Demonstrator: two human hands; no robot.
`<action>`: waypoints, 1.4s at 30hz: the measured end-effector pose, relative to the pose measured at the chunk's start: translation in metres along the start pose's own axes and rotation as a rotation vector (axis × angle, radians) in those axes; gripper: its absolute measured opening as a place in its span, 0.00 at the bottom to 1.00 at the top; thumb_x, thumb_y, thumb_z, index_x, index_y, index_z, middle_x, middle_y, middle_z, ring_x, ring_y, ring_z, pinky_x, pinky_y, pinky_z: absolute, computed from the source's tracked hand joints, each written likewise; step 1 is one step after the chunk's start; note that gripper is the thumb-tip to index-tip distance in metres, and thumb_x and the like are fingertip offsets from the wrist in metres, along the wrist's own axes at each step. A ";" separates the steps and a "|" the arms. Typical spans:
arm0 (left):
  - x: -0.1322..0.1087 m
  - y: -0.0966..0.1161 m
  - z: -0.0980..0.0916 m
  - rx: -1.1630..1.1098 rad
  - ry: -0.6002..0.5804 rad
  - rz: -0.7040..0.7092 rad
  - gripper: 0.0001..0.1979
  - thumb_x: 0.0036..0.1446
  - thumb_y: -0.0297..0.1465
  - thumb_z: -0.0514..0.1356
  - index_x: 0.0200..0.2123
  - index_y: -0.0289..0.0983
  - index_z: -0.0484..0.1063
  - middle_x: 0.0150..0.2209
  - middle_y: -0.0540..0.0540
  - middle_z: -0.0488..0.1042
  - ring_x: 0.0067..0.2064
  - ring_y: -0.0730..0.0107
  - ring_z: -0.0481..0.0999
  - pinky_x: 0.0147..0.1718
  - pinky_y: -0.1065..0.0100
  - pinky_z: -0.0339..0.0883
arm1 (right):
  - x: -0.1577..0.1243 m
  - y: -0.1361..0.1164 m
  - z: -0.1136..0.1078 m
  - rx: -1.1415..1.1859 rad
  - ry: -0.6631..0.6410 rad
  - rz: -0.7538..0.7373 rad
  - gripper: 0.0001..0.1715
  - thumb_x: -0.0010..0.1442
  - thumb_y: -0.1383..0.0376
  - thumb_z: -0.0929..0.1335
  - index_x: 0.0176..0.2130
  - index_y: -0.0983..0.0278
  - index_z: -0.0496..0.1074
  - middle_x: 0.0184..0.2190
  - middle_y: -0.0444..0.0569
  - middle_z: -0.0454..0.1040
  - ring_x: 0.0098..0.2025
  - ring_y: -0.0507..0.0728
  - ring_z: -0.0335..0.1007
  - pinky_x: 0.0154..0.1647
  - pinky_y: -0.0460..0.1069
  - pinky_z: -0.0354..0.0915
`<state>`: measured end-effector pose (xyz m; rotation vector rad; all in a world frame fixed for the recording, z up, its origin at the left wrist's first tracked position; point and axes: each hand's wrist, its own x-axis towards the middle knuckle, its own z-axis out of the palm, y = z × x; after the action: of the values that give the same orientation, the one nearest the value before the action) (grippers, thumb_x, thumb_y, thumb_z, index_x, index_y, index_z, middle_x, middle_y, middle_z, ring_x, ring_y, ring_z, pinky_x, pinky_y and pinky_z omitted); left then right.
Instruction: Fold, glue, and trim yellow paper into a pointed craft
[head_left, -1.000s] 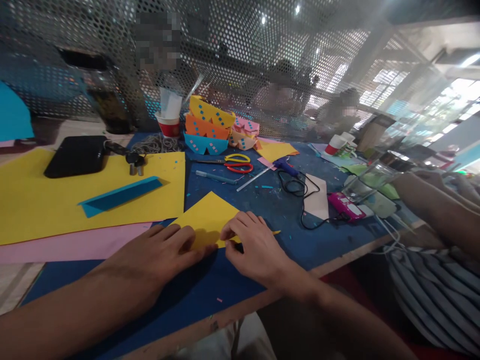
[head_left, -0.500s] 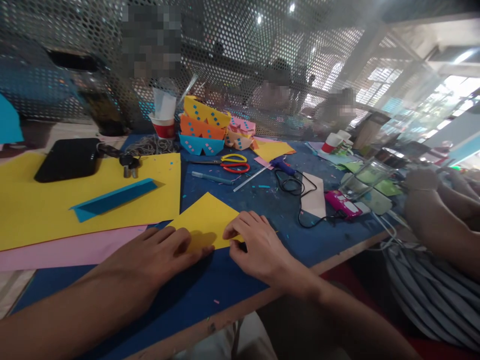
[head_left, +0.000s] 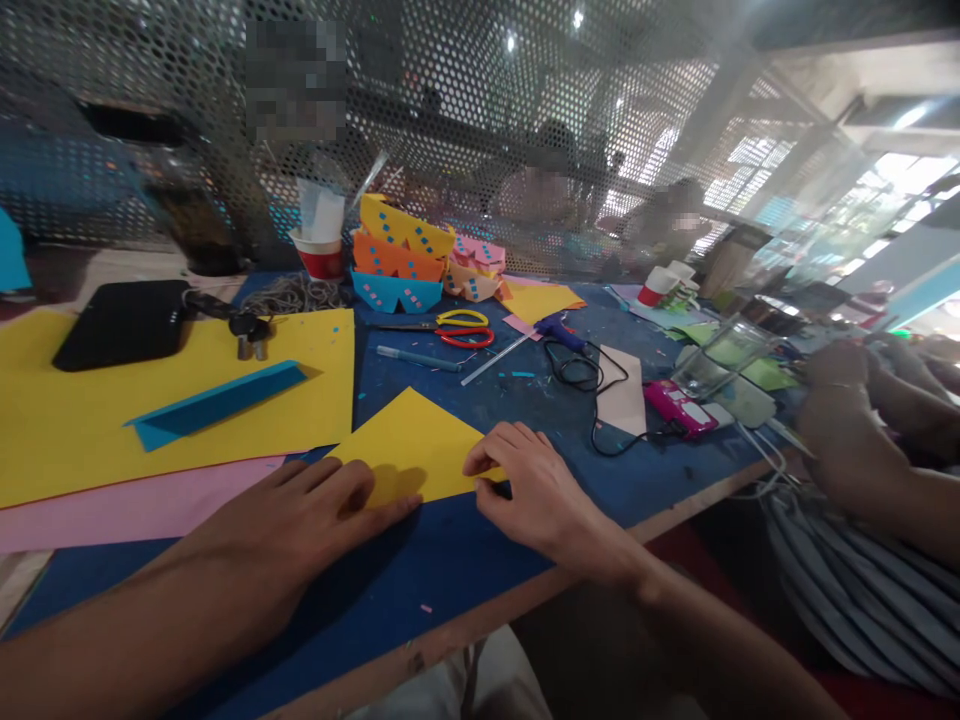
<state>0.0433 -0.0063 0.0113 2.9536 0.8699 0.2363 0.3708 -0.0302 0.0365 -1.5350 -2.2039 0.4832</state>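
Note:
A folded piece of yellow paper lies on the blue table top in front of me, one corner pointing away from me. My left hand rests over its left part, fingers curled and thumb laid along the near edge, holding the paper down. At the right corner, my right hand pinches the paper between thumb and bent fingers. A blue folded paper strip lies to the left on a large yellow sheet.
Scissors, a blue pen, a glue gun and a pink power strip lie beyond my hands. Decorated paper crowns stand behind. A phone and keys lie left. Another person's arm is at right.
My right hand has slid slightly right along the near edge to the paper's right corner. My left hand stays on the paper. The view has shifted slightly.

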 end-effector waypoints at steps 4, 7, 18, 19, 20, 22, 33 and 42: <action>-0.003 -0.004 0.003 0.024 0.006 0.026 0.51 0.56 0.20 0.61 0.80 0.60 0.73 0.56 0.45 0.86 0.47 0.47 0.83 0.49 0.54 0.74 | -0.002 0.001 -0.003 -0.005 -0.002 0.001 0.14 0.65 0.77 0.74 0.44 0.58 0.79 0.49 0.48 0.86 0.55 0.63 0.78 0.57 0.58 0.62; -0.004 -0.005 0.005 0.038 -0.010 0.029 0.53 0.54 0.19 0.62 0.80 0.60 0.72 0.56 0.44 0.86 0.48 0.46 0.83 0.50 0.54 0.75 | -0.004 0.003 -0.006 0.000 -0.005 0.017 0.14 0.65 0.77 0.74 0.44 0.59 0.79 0.50 0.48 0.86 0.55 0.63 0.78 0.59 0.58 0.63; -0.003 -0.002 0.002 0.025 0.006 -0.002 0.51 0.57 0.18 0.57 0.80 0.61 0.73 0.58 0.45 0.86 0.51 0.48 0.84 0.50 0.54 0.74 | -0.005 0.011 -0.007 0.042 -0.007 0.059 0.15 0.65 0.78 0.74 0.45 0.59 0.79 0.49 0.49 0.85 0.56 0.63 0.79 0.61 0.60 0.66; -0.003 -0.001 0.002 0.026 0.009 -0.012 0.51 0.57 0.18 0.57 0.80 0.61 0.73 0.58 0.46 0.86 0.52 0.47 0.84 0.50 0.54 0.74 | -0.006 0.012 -0.007 0.051 -0.002 0.059 0.15 0.65 0.78 0.73 0.45 0.59 0.79 0.49 0.49 0.85 0.56 0.63 0.79 0.61 0.60 0.67; -0.003 0.000 0.002 0.023 0.013 -0.015 0.51 0.57 0.19 0.58 0.79 0.61 0.73 0.58 0.46 0.86 0.52 0.47 0.84 0.51 0.54 0.74 | -0.006 0.013 -0.007 0.058 0.004 0.057 0.15 0.65 0.78 0.73 0.45 0.59 0.79 0.49 0.50 0.85 0.56 0.63 0.79 0.61 0.60 0.67; -0.004 0.001 0.003 0.013 0.019 -0.014 0.51 0.56 0.20 0.60 0.80 0.62 0.73 0.58 0.46 0.86 0.52 0.47 0.83 0.50 0.55 0.73 | -0.008 0.016 -0.006 0.068 0.015 0.049 0.15 0.65 0.78 0.73 0.45 0.59 0.79 0.49 0.50 0.85 0.55 0.64 0.79 0.61 0.60 0.68; -0.006 -0.002 0.006 0.031 0.060 0.017 0.49 0.59 0.19 0.59 0.80 0.60 0.74 0.57 0.44 0.87 0.52 0.47 0.83 0.50 0.56 0.72 | -0.010 0.024 -0.003 0.090 0.045 0.042 0.14 0.64 0.77 0.73 0.44 0.59 0.78 0.47 0.49 0.84 0.53 0.64 0.78 0.58 0.60 0.67; -0.004 0.000 0.005 -0.002 0.123 0.052 0.48 0.59 0.20 0.60 0.79 0.58 0.74 0.54 0.46 0.86 0.45 0.51 0.81 0.49 0.57 0.69 | -0.013 0.027 -0.004 0.072 0.080 0.064 0.16 0.61 0.78 0.73 0.44 0.59 0.80 0.45 0.49 0.85 0.53 0.64 0.79 0.57 0.59 0.65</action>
<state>0.0403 -0.0085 0.0053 2.9891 0.8047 0.4256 0.3981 -0.0333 0.0244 -1.5632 -2.0609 0.5061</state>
